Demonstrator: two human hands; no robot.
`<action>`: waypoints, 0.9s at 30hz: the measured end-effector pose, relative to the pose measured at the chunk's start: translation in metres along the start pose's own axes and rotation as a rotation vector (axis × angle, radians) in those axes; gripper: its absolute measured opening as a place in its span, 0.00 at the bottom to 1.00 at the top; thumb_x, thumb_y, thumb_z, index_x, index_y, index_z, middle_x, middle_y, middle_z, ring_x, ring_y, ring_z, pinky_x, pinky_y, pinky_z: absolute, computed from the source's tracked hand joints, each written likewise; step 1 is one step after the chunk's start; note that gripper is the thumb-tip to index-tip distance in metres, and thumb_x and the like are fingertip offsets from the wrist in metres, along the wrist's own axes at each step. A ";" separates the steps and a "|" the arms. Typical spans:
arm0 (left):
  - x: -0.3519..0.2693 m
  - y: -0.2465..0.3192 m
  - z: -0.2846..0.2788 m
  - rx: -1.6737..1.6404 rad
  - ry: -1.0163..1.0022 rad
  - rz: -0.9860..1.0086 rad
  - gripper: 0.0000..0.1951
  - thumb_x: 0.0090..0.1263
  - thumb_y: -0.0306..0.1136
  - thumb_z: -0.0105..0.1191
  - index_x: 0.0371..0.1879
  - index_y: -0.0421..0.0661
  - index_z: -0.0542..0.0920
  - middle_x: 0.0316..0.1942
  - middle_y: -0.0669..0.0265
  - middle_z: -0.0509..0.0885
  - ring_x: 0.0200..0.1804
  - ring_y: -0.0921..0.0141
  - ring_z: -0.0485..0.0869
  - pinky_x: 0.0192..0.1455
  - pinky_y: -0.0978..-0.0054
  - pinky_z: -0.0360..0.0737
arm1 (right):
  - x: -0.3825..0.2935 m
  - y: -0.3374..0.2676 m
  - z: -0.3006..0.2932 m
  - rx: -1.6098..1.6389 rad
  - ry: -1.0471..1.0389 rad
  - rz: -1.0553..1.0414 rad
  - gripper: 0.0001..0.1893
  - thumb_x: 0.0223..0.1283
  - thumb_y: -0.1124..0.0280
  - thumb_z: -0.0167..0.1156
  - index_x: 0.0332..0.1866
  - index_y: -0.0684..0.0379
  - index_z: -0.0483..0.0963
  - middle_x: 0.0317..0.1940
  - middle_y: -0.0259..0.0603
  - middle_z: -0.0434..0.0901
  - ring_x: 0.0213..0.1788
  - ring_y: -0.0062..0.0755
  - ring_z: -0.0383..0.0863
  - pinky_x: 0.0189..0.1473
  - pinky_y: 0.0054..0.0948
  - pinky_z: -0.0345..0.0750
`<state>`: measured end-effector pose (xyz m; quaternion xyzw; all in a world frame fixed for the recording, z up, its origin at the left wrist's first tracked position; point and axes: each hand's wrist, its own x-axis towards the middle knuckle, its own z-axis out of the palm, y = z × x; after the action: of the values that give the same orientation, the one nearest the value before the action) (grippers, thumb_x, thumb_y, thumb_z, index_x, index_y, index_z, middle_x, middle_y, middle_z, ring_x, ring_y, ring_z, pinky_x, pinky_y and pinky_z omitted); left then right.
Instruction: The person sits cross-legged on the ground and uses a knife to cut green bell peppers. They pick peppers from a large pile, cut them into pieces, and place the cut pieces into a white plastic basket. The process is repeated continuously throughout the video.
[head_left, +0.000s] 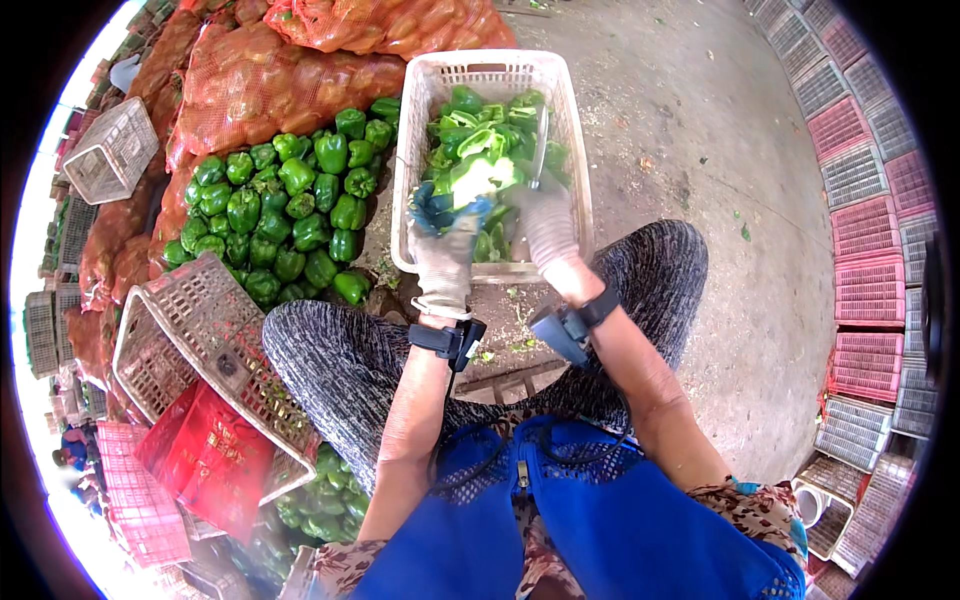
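Note:
My left hand (439, 247), in a pale knit glove with blue-coated fingers, is over the near part of a white plastic crate (420, 105). Its fingers curl around a pale green bell pepper piece (480, 178), which is bright and blurred. My right hand (547, 225), in a pale glove, grips a knife, its handle hidden in the fist. The knife blade (540, 142) points away from me over the crate. Cut green bell pepper pieces (487, 124) lie inside the crate, partly hidden by both hands.
Whole green bell peppers (285, 202) are heaped left of the crate, against orange mesh sacks (277, 82). A tilted crate (217, 337) with a red bag (217, 457) stands by my left knee. Stacked crates (870, 292) line the right side of the concrete floor (757, 247).

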<state>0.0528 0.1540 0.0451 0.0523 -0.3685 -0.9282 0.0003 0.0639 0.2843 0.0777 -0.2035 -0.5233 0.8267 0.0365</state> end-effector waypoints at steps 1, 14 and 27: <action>-0.001 -0.004 0.004 -0.137 0.006 -0.031 0.23 0.62 0.21 0.63 0.57 0.39 0.73 0.48 0.63 0.82 0.48 0.70 0.81 0.55 0.72 0.80 | -0.004 0.003 0.001 -0.170 0.014 -0.141 0.20 0.50 0.78 0.58 0.52 0.64 0.70 0.30 0.40 0.76 0.23 0.31 0.75 0.26 0.32 0.75; -0.027 0.003 0.022 0.423 -0.203 -0.039 0.13 0.63 0.30 0.62 0.46 0.42 0.81 0.41 0.69 0.83 0.42 0.76 0.81 0.49 0.79 0.79 | -0.007 0.011 -0.039 0.007 0.011 -0.017 0.18 0.55 0.77 0.56 0.52 0.67 0.72 0.19 0.39 0.74 0.11 0.29 0.72 0.10 0.27 0.68; 0.002 0.007 -0.002 -0.609 -0.227 -0.435 0.22 0.71 0.41 0.53 0.58 0.37 0.74 0.52 0.53 0.78 0.42 0.68 0.78 0.43 0.72 0.81 | 0.029 0.002 -0.021 0.055 0.176 0.071 0.12 0.55 0.75 0.54 0.44 0.64 0.73 0.17 0.37 0.71 0.11 0.28 0.68 0.13 0.29 0.66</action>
<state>0.0507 0.1481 0.0483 0.0237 -0.0542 -0.9733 -0.2216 0.0450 0.3088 0.0594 -0.2925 -0.4876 0.8205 0.0586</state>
